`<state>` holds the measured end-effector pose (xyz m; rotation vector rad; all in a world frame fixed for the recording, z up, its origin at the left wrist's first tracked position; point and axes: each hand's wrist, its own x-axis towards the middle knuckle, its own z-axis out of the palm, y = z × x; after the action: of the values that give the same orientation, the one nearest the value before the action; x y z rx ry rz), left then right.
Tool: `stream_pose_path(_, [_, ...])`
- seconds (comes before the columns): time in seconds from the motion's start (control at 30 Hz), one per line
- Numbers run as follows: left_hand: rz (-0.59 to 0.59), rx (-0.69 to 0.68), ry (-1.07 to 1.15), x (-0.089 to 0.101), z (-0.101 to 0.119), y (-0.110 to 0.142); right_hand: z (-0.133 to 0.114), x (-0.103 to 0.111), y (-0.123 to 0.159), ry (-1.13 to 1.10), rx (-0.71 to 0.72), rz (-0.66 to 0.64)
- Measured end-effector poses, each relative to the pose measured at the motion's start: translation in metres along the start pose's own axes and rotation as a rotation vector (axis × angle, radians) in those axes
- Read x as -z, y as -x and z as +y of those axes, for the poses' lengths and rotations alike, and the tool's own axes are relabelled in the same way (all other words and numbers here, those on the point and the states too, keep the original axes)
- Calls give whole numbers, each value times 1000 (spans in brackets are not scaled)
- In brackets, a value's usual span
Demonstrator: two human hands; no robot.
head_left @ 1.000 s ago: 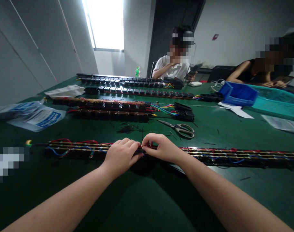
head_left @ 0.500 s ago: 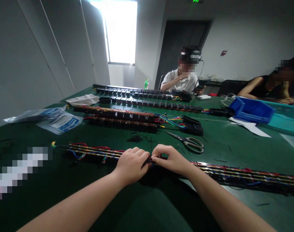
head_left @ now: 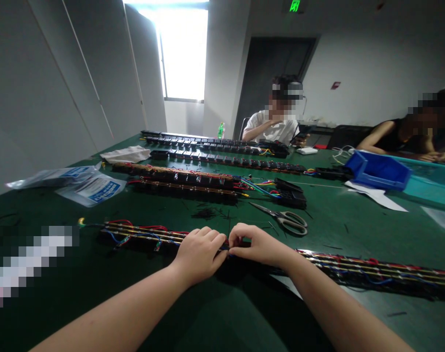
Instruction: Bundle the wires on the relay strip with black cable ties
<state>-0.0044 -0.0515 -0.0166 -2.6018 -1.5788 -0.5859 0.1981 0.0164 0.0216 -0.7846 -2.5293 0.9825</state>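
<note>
A long black strip assembly (head_left: 357,271) with brass-coloured rods and red and blue wires lies across the table in front of me. My left hand (head_left: 200,252) rests over its middle, fingers closed around the wiring there. Right beside it, my right hand (head_left: 253,243) pinches with thumb and index finger at the same spot. A bit of blue wire seems to show between the fingertips, but the hands hide most of what they grip. Grey-handled scissors (head_left: 290,222) lie just beyond my right hand.
More strip assemblies (head_left: 178,188) lie farther back. Black scraps (head_left: 206,212) are scattered behind my hands. Plastic bags (head_left: 94,188) and a white cloth (head_left: 126,154) are at left, a blue bin (head_left: 379,171) and teal tray (head_left: 433,183) at right. Two people sit across the table.
The view has tilted slightly upward. My right fingertips have shifted a little at the wiring, with the thumb and index finger now pressed together. Both hands stay at the same place on the strip.
</note>
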Motion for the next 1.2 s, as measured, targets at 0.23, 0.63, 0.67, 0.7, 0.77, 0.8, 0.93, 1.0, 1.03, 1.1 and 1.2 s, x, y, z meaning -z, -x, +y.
stream_pose_path(0.23, [10,17,4,0,0,0,-1,-3,2,33,66,69])
stream_pose_path(0.63, [4,58,29,6,3,0,-10,-9,4,90,157,111])
stream_pose_path(0.67, [4,57,31,6,3,0,-11,-8,5,93,162,109])
stream_pose_path(0.7, [5,56,34,6,3,0,-12,-7,5,94,165,108])
stream_pose_path(0.77, [9,55,41,5,3,0,-15,-4,6,91,167,108])
stream_pose_path(0.8, [12,55,46,5,2,0,-16,-2,7,87,167,108])
stream_pose_path(0.93, [42,59,83,3,2,1,-19,3,9,64,151,107])
stream_pose_path(1.0, [70,53,117,2,1,3,-18,3,10,54,131,109])
stream_pose_path(1.03, [82,42,137,2,0,4,-17,3,10,49,118,110])
stream_pose_path(1.1, [100,6,175,2,-1,5,-15,2,10,39,93,112])
stream_pose_path(1.2, [116,-36,213,2,-3,7,-14,0,9,26,67,117])
